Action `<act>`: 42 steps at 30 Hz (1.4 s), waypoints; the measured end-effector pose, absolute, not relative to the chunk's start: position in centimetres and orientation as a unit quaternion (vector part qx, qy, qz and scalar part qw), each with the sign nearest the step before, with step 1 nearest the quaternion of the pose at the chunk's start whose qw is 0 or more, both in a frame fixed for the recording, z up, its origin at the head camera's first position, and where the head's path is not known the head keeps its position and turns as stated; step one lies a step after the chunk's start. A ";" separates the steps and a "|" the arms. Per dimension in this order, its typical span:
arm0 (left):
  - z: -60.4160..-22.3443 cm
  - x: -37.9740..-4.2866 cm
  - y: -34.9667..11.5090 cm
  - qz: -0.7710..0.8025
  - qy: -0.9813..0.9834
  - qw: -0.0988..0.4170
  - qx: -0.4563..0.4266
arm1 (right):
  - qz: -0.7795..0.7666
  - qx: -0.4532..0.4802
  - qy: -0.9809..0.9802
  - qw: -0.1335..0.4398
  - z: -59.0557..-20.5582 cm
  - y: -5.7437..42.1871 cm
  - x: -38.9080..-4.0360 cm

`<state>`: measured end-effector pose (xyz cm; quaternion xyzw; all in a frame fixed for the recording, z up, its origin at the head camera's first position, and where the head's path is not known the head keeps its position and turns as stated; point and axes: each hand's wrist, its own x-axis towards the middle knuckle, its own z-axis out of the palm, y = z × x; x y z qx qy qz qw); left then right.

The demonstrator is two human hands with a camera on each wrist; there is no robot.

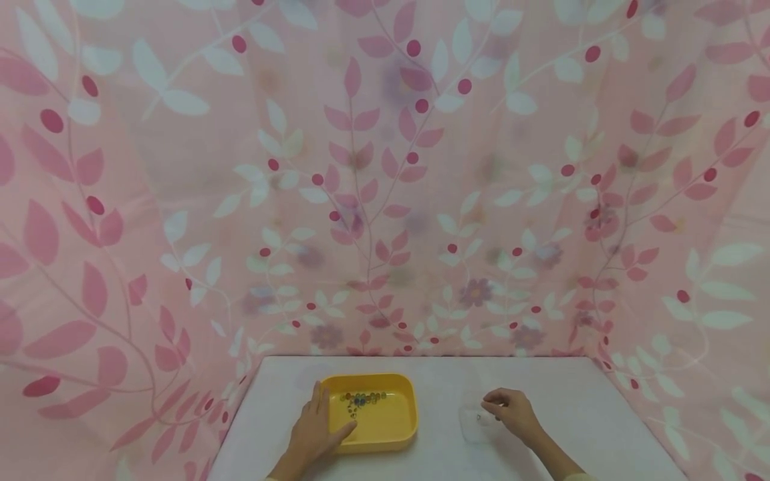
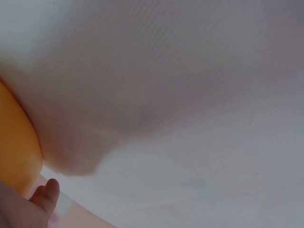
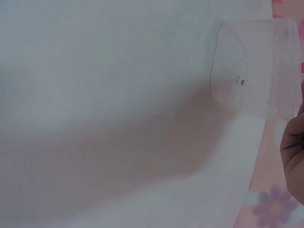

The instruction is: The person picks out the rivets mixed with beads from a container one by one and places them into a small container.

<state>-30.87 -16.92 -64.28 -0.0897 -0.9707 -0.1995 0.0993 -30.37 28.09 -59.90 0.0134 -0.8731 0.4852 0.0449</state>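
Observation:
In the head view, a yellow tray (image 1: pixel 391 427) holds a cluster of small round glass-like beads (image 1: pixel 361 399) near its back left. My left hand (image 1: pixel 313 424) rests against the tray's left side, fingers extended along the wall and thumb over the front rim. To the right, a clear plastic container (image 1: pixel 471 433) has a small bead-like thing (image 1: pixel 478 417) inside. My right hand (image 1: pixel 511 411) is over that container's right side, its fingers bent and thumb close to the index finger. Whether anything sits between those fingertips is too small to tell.
Both vessels stand on a white tabletop (image 1: pixel 439 387). Pink leaf-patterned fabric (image 1: pixel 385 200) surrounds the table at the back and both sides. In the right wrist view, the clear container (image 3: pixel 266 52) is near the table edge.

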 end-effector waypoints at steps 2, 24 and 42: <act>-64.4 -31.0 -16.9 -0.199 -0.971 0.100 -0.091 | 0.481 0.015 -0.875 0.046 -59.9 28.1 -30.4; -64.8 -31.2 -17.0 -0.202 -0.971 0.093 -0.086 | 0.447 0.011 -0.893 0.049 -60.7 28.1 -30.5; -64.7 -31.1 -17.1 -0.232 -0.965 0.082 -0.091 | 0.433 0.014 -0.900 0.050 -60.8 28.1 -30.4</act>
